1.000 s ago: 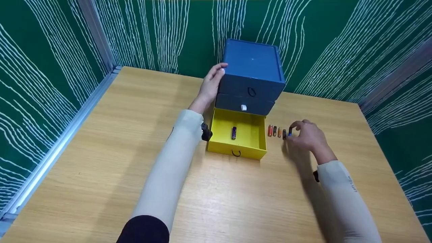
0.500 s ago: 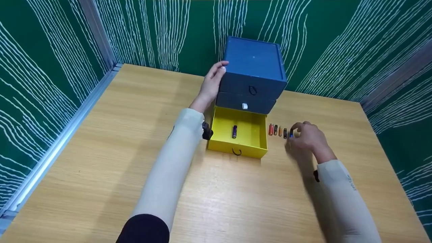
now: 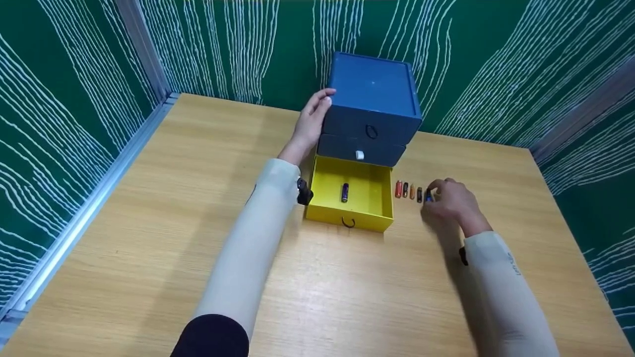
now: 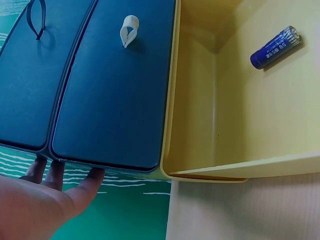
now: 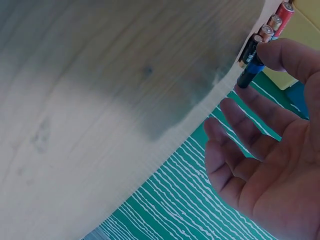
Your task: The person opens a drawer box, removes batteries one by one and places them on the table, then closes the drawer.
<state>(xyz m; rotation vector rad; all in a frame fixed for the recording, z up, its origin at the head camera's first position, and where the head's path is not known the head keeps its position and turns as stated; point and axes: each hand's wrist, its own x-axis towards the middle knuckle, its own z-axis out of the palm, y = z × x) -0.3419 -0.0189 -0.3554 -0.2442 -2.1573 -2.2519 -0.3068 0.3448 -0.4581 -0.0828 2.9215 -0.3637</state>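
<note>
My left hand [image 3: 309, 121] rests its extended fingers against the left side of a dark blue drawer cabinet [image 3: 374, 84]. Below, a yellow drawer [image 3: 349, 222] is pulled out, with a purple-blue battery [image 3: 345, 192] lying inside, its print visible in the left wrist view. To the right of the drawer, my right hand [image 3: 454, 201] pinches a blue and black battery [image 5: 250, 73] between thumb and index finger, at the right end of a battery row. A black battery [image 3: 419, 194] lies closest to it. The right hand's other fingers [image 5: 240, 125] are loosely bent.
Also in the row lie a red battery [image 3: 398, 189], an orange battery [image 3: 412, 191] and a dark battery [image 3: 406, 189]. All lie on the wooden table [image 3: 317, 297], close beside the yellow drawer. A green wall [image 3: 292, 59] with white lines stands behind the cabinet.
My right hand has shifted slightly right with the blue and black battery, which now shows a small gap from the black one. The left hand stays on the cabinet.
</note>
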